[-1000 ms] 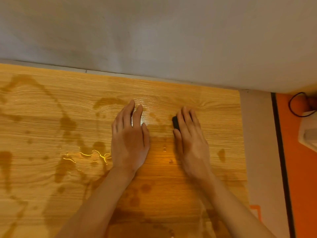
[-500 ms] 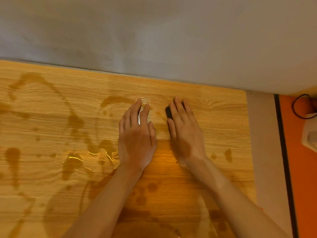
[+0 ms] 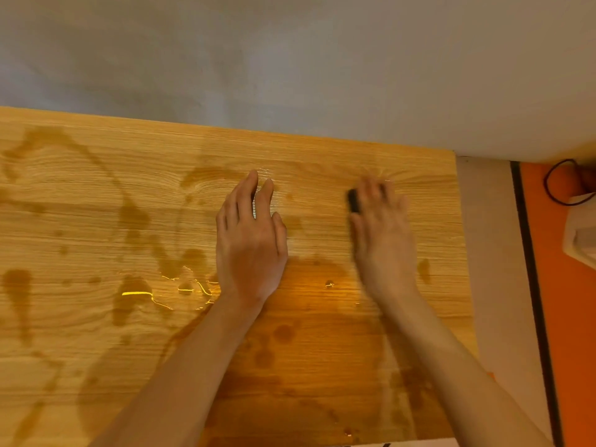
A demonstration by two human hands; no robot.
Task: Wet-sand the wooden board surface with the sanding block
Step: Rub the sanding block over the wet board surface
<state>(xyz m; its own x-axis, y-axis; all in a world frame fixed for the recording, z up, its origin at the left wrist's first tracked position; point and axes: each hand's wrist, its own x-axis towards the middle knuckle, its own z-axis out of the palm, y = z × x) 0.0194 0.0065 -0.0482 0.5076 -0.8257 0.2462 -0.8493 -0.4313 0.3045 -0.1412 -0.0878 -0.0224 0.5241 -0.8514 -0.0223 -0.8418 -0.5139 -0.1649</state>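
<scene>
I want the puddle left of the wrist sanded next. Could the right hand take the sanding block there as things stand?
Probably not directly: the left hand lies flat on the wooden board, between the right hand with the sanding block and that puddle.

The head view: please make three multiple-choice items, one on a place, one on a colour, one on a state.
1. Where is the sanding block?
A. under the right hand's fingers
B. beside the left wrist
C. on the orange floor

2. What colour is the block's visible part?
A. white
B. dark, nearly black
C. yellow

3. How does the left hand lie?
A. curled into a fist
B. lifted off the wood
C. flat on the board, fingers straight

Key: 1 A, its dark end shows beside the right hand; 2 B, it is dark against the wooden board; 3 C, the palm faces down with fingers extended.
</scene>
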